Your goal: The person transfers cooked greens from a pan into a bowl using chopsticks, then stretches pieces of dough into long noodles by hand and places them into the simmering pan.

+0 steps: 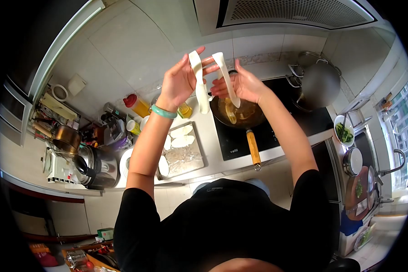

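Both hands are raised over the left side of the stove, with a pale, flat dough strip [199,84] hanging in two lengths between them. My left hand [179,81] holds the strip draped over its stretched fingers. Close to the second length, my right hand [245,86] has its fingers curled around behind the dough and its thumb up. Below them sits a wok [220,119] with a wooden handle, holding brownish liquid and a yellowish strip. A metal tray [197,149] to the left carries several pale dough pieces [183,141] and crumpled clear film.
A large pot [322,84] stands on the stove's right burner. Bottles, including a red-capped one [136,104], and a glass-sided appliance [99,167] line the left counter. At right are a bowl of greens [343,131], a white-topped pot [353,161] and a faucet [396,163].
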`<action>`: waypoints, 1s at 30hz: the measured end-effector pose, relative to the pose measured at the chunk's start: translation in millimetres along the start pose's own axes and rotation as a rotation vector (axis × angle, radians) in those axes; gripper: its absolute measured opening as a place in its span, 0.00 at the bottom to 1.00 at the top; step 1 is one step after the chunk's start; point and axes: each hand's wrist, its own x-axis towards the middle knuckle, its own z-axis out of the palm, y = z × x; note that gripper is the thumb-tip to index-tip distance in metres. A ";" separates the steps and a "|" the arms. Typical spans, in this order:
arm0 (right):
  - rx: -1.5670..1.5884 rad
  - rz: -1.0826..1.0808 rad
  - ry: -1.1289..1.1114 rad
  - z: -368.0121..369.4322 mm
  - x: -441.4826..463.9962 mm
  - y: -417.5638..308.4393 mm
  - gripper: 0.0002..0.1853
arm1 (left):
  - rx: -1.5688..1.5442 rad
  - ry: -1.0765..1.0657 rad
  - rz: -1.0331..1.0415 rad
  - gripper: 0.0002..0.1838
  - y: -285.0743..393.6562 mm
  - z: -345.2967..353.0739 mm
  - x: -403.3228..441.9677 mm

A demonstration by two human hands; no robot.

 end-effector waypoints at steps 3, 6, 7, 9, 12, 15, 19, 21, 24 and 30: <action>0.044 0.014 -0.158 -6.1 -5.5 20.0 0.45 | 0.018 0.028 0.020 0.35 6.3 -8.2 3.0; -0.203 -0.084 -0.115 -3.8 -14.8 37.3 0.35 | 0.034 0.048 0.044 0.36 12.6 -13.2 1.3; -0.226 -0.080 -0.109 -4.3 -14.5 42.5 0.23 | 0.049 0.061 0.053 0.36 15.3 -15.0 0.0; -0.394 -0.114 -0.107 -7.7 -14.2 54.6 0.18 | 0.066 0.067 0.063 0.38 20.4 -17.4 -3.0; -0.394 -0.027 -0.090 -6.4 -16.4 66.6 0.18 | 0.159 0.080 0.096 0.39 28.6 -17.8 -8.0; -0.344 0.057 -0.049 3.6 -23.2 71.0 0.19 | 0.153 0.083 0.150 0.39 33.1 -24.6 -10.9; -0.269 0.054 0.032 -0.6 -26.7 82.3 0.17 | 0.187 0.125 0.177 0.40 44.7 -33.4 -16.4; -0.262 0.031 0.062 -2.6 -31.7 88.3 0.18 | 0.226 0.176 0.221 0.40 49.6 -35.0 -18.9; -0.186 -0.017 0.057 -12.3 -35.6 99.8 0.19 | 0.182 0.172 0.251 0.39 56.3 -43.8 -22.5; -0.301 -0.136 0.161 -0.5 -9.5 110.7 0.23 | 0.209 0.166 0.265 0.37 70.6 -41.0 -29.0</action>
